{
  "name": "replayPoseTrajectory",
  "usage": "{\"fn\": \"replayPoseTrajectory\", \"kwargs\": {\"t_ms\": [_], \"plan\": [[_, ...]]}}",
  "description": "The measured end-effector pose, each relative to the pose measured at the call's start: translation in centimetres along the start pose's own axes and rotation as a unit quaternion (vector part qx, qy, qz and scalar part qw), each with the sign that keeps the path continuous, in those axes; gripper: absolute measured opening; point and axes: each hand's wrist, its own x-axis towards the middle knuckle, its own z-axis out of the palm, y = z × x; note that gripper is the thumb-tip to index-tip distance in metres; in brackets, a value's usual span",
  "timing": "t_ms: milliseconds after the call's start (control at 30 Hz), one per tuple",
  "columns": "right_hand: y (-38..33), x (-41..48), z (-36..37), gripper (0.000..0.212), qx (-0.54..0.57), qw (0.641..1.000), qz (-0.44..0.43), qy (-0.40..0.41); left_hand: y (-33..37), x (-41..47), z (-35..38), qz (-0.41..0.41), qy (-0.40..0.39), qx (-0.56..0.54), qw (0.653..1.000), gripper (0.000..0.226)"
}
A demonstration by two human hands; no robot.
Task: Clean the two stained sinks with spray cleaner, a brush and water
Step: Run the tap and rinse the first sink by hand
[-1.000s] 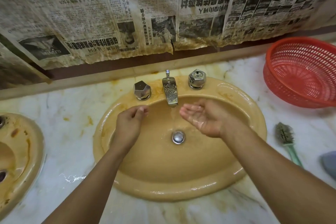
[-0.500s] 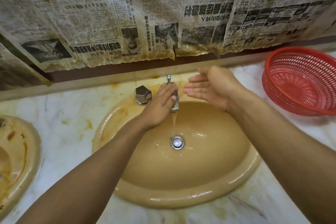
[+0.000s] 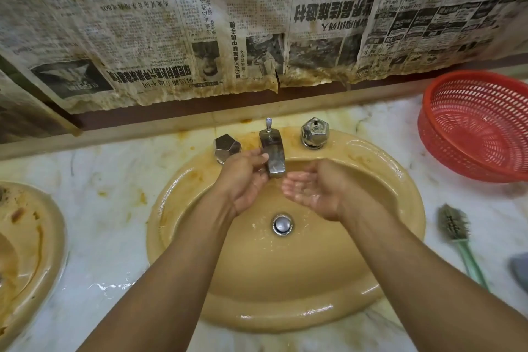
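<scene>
The yellow oval sink (image 3: 285, 320) sat right in front of you, set into the white marble counter (image 3: 108, 237). It was wet and shiny, with orange stains on its back rim. Your left grip (image 3: 245, 180) was curled round the side of the silver metal tap (image 3: 274, 156) at the back of the sink. Your right grip (image 3: 314, 188) was open, palm up like a cup, just under the tap's mouth, and it looked wet. The brush with grey bristles and a green handle (image 3: 454, 227) lay on the counter to your right, apart from both grips. The second yellow sink (image 3: 37, 237), at your left, had brown marks in it.

I think water could have spilled from your cupped palm onto the counter if you tipped it fast. Your wet left grip could also have slipped off the smooth tap. The stains behind the tap were easy to miss.
</scene>
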Motion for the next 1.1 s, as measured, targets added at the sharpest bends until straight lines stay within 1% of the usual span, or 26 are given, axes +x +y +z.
{"fn": "replayPoseTrajectory", "kwargs": {"t_ms": [67,133,200,267,333,400,500,567,633,667,733,800,833,933,1033,1100], "plan": [[-2.0,-1.9,0.3,0.037,-0.067,0.994,-0.082,0.007,0.7,0.0,0.4,-0.029,-0.018,-0.012,0.999,0.022],[-4.0,-4.0,1.8,0.036,-0.113,0.983,-0.14,-0.027,0.9,0.3,0.5,-0.04,-0.03,-0.028,0.998,0.023],[-5.3,-5.4,3.4,0.037,-0.192,0.967,-0.159,-0.058,0.6,-0.1,0.5,-0.047,-0.042,-0.028,0.998,0.023],[-5.9,-6.0,4.1,0.041,-0.265,0.947,-0.169,-0.06,-0.1,-0.7,0.1,-0.049,-0.046,-0.032,0.997,0.023],[-6.1,-6.1,3.6,0.042,-0.3,0.936,-0.178,-0.038,-0.9,-1.1,-0.3,-0.05,-0.053,-0.075,0.995,0.026],[-6.1,-6.0,2.5,0.042,-0.302,0.936,-0.18,-0.017,-1.2,-1.1,-0.6,-0.064,-0.056,-0.115,0.99,0.028],[-5.5,-5.2,0.5,0.041,-0.249,0.953,-0.171,0.017,-0.9,-1.0,-0.9,-0.093,-0.062,-0.147,0.983,0.037],[-4.4,-4.0,-0.6,0.04,-0.186,0.968,-0.163,0.048,-0.7,-1.1,-1.3,-0.109,-0.057,-0.129,0.984,0.036],[-2.6,-2.3,-1.3,0.043,-0.117,0.984,-0.117,0.06,-0.6,-1.4,-1.8,-0.121,-0.039,-0.108,0.986,0.037],[-1.6,-1.5,-1.3,0.044,-0.08,0.993,-0.075,0.052,-0.7,-1.3,-2.1,-0.126,-0.034,-0.096,0.987,0.038],[0.4,0.1,-0.8,0.045,0.015,1.0,0.018,0.005,-0.6,-1.4,-2.3,-0.125,-0.019,-0.072,0.989,0.034],[1.8,1.4,-0.2,0.049,0.115,0.99,0.075,-0.035,-0.2,-1.3,-2.4,-0.11,-0.002,-0.035,0.993,0.031],[2.2,2.0,-0.1,0.051,0.146,0.985,0.084,-0.045,0.1,-1.3,-2.3,-0.1,0.001,-0.012,0.995,0.034],[2.7,3.0,0.0,0.052,0.169,0.981,0.079,-0.049,1.0,-1.3,-2.3,-0.087,-0.006,0.041,0.995,0.044],[2.3,3.0,-0.2,0.046,0.175,0.981,0.069,-0.041,1.3,-1.5,-2.5,-0.104,-0.006,0.072,0.992,0.051],[1.9,2.4,-0.5,0.044,0.162,0.984,0.061,-0.043,1.3,-1.5,-2.7,-0.118,-0.007,0.073,0.99,0.054]]}}
